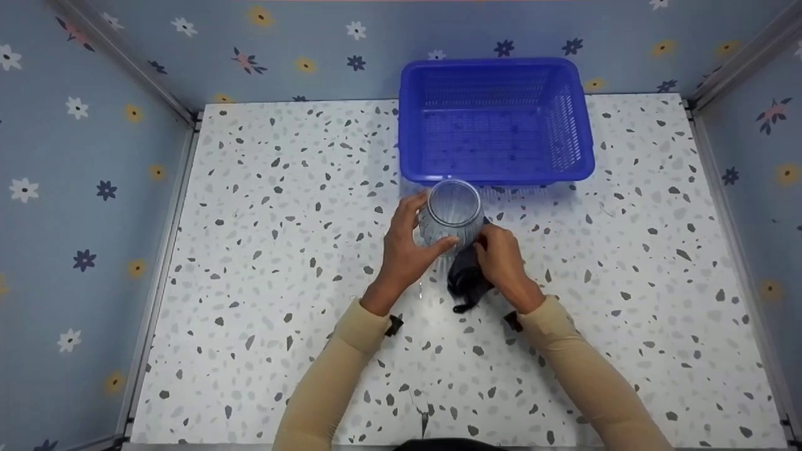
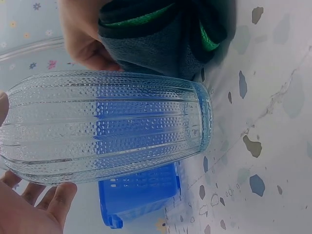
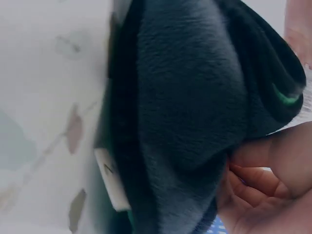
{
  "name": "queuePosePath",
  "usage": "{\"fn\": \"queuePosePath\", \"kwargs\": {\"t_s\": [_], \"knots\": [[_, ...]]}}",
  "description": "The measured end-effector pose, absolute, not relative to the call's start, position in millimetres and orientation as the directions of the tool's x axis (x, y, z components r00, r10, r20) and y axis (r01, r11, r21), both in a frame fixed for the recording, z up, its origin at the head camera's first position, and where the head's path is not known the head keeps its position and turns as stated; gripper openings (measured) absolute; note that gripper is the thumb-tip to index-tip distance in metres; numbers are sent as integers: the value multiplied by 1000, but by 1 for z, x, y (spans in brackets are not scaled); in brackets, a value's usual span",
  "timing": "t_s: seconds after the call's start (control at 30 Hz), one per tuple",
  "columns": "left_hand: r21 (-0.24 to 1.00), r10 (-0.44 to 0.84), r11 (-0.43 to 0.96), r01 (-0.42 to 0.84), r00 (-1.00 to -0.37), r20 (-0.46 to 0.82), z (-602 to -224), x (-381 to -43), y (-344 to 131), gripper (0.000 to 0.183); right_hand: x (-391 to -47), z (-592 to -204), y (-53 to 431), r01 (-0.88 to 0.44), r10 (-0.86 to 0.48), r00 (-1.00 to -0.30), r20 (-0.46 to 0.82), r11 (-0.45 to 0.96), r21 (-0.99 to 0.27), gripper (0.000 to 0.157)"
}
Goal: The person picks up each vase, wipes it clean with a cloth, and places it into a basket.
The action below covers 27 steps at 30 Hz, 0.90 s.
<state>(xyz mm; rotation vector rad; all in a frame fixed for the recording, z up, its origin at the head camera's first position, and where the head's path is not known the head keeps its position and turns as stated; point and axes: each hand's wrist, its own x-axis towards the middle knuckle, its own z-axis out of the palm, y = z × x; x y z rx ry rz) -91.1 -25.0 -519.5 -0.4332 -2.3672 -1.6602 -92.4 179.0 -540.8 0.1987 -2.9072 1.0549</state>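
A clear ribbed glass jar with a dimpled surface stands upright in front of the basket. My left hand curves round its upper part, fingers on the far left side and thumb on the near side. In the left wrist view, the jar has its base at the tabletop. Right of the jar, my right hand grips a dark cloth with green inner edges. The cloth hangs in folds in the right wrist view, its plush side showing, a white label at its edge. The cloth lies close beside the jar.
A blue plastic basket with slotted walls stands at the back of the speckled white tabletop. Flower-patterned blue panels wall in the table at the left, back and right.
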Motion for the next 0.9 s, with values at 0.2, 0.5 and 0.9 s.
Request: {"fn": "queuePosePath", "kwargs": {"t_s": [0.2, 0.5, 0.9], "knots": [[873, 114, 336, 353, -936, 334, -518, -92, -26, 84, -94, -542, 178, -142, -120, -990, 76, 768, -625, 6], [874, 114, 345, 341, -940, 321, -519, -92, -26, 85, -89, -512, 185, -117, -47, -992, 117, 684, -720, 9], [888, 104, 319, 331, -944, 314, -518, -91, -25, 83, -87, -449, 180, -266, -14, -945, 326, 611, -746, 7]]}}
